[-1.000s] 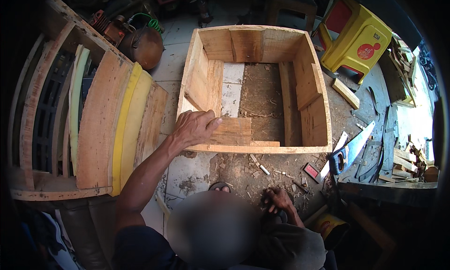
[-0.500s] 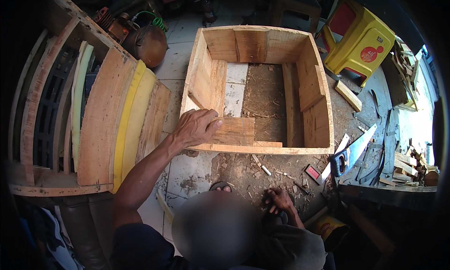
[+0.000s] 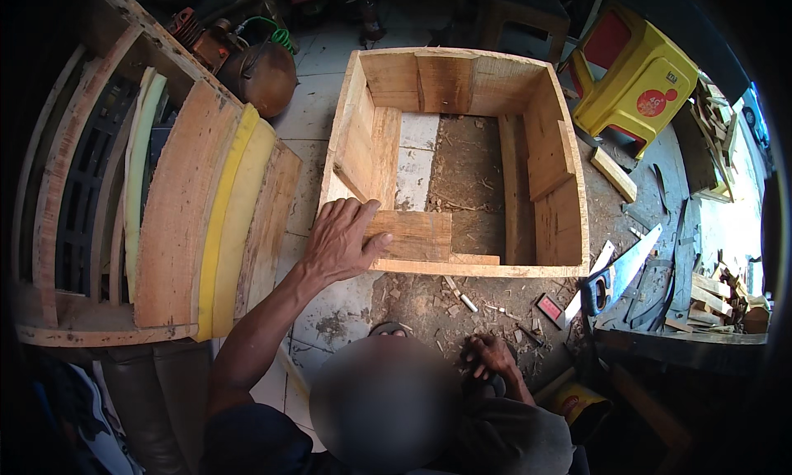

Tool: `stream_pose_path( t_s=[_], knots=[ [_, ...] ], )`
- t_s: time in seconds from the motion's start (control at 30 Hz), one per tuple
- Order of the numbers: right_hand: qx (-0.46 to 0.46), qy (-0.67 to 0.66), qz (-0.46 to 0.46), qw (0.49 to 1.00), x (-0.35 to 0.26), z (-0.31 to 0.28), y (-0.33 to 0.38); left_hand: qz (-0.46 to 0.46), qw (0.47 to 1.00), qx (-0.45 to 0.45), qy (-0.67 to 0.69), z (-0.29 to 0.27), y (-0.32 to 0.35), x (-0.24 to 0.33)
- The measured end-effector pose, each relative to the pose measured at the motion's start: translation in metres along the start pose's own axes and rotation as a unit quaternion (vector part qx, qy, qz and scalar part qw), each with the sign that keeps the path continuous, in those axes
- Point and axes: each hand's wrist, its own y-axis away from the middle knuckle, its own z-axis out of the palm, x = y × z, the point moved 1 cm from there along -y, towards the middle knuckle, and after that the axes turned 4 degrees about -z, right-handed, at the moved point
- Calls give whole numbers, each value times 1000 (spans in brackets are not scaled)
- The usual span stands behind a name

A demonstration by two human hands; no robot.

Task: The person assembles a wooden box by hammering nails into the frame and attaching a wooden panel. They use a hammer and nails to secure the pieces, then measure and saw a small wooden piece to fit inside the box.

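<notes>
A pale wooden box frame (image 3: 462,270), open at top and bottom, lies on the floor before me. My left hand (image 3: 340,242) grips its near left corner, fingers over the rim and thumb apart along the near side. Just right of that hand, a short brown board (image 3: 417,236) lines the inside of the near wall. My right hand (image 3: 492,355) hangs low by my knee, touching no part of the box. Its fingers are loosely bent and apart in shadow, with nothing visible in them.
To the left stands a slatted wooden piece with yellow foam (image 3: 221,228). A blue-handled handsaw (image 3: 623,270), a wood block (image 3: 613,174) and a yellow stool (image 3: 635,79) are on the right. A small red-and-black box (image 3: 549,310) lies among wood chips. A round tank (image 3: 268,79) stands behind.
My left hand has loosened its curl at the corner; the fingers now spread further over the rim and the thumb sits lower. The right hand stays by the knee.
</notes>
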Motion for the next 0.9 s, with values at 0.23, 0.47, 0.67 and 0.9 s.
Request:
stream_pose_path(
  t_s=[0.23, 0.47, 0.67, 0.9],
  knots=[
    [2, 0, 15, 1000, 5, 1, -3, -32, 999, -44, 0, -5, -7, 4],
    [-11, -4, 12, 1000, 11, -2, -8, -51, 996, -69, 12, -7, -9, 4],
    [-13, -9, 9, 1000, 2, -1, 0, 129, 989, -74, -30, -20, 9, -2],
    [-28, -38, 6, 999, 11, -6, -7, 118, 991, -57, -22, -8, 13, -11]
  ],
)
